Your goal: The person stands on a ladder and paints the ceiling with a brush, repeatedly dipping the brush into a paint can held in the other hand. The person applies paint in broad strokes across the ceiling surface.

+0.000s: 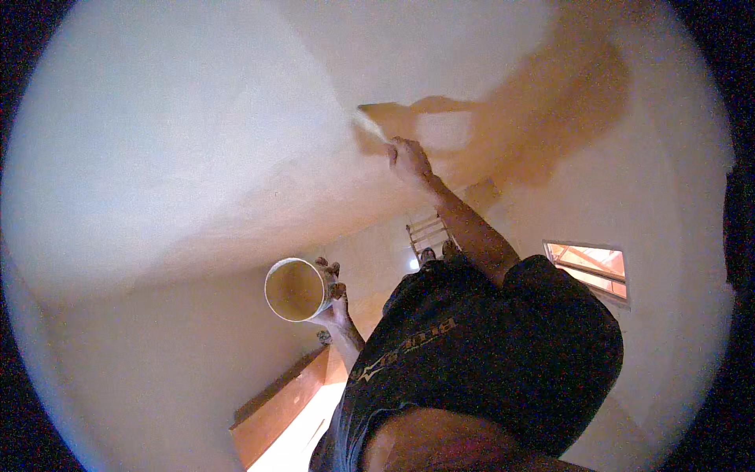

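Observation:
My right hand (410,164) is closed around the handle of a paintbrush (370,126). The brush's pale head touches the wall at the edge of a fresh tan paint patch (543,110), where the painted area meets bare white surface (197,94). At lower left, my left hand (335,295) grips a round pale tub (273,293) by its side. The tub is tilted so that its inside shows, with tan paint in it. Some of the left fingers are hidden behind the tub.
A ladder (429,230) stands below, with my feet by its top rungs. To the right is a small window (586,267) with a lit room or sky beyond. An open doorway (303,425) with an orange-brown frame (279,409) lies at lower left.

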A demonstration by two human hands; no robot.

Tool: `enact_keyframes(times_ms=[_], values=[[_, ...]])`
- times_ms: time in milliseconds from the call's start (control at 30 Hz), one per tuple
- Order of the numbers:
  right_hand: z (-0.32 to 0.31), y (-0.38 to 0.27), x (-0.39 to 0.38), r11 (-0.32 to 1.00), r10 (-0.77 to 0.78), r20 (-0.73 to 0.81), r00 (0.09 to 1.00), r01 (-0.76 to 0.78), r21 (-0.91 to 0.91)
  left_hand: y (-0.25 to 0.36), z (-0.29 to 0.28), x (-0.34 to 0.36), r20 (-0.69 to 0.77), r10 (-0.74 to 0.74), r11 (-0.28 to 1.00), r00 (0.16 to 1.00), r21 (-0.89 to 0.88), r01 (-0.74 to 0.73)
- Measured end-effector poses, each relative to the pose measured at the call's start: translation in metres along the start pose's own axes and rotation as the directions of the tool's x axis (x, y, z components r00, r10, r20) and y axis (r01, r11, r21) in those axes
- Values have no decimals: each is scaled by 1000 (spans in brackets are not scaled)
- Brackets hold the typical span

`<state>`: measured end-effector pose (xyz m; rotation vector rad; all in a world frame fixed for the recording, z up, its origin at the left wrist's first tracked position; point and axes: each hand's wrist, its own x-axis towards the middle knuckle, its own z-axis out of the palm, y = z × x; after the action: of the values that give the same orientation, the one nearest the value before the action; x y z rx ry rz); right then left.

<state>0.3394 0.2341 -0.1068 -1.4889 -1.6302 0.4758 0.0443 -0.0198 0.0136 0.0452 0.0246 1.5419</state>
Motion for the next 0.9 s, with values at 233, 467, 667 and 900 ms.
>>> enact_keyframes(times_ms=[233, 467, 667, 900], values=[[-142, 0, 7, 942, 310, -248, 918, -332, -52, -2, -17, -6, 11, 19, 999, 1000, -37, -18], [-238, -97, 19, 995, -31, -581, 813, 79, 57, 2, -31, -15, 8, -62, 997, 998, 37, 61], [-245, -189, 88, 770, 92, -261, 961, 98, 630, 13, -31, -34, 60, -34, 998, 998, -49, 37], [-216, -202, 35, 527, 428, 190, 883, -415, 742, 21, -13, -40, 136, -67, 995, 988, -58, 76]])
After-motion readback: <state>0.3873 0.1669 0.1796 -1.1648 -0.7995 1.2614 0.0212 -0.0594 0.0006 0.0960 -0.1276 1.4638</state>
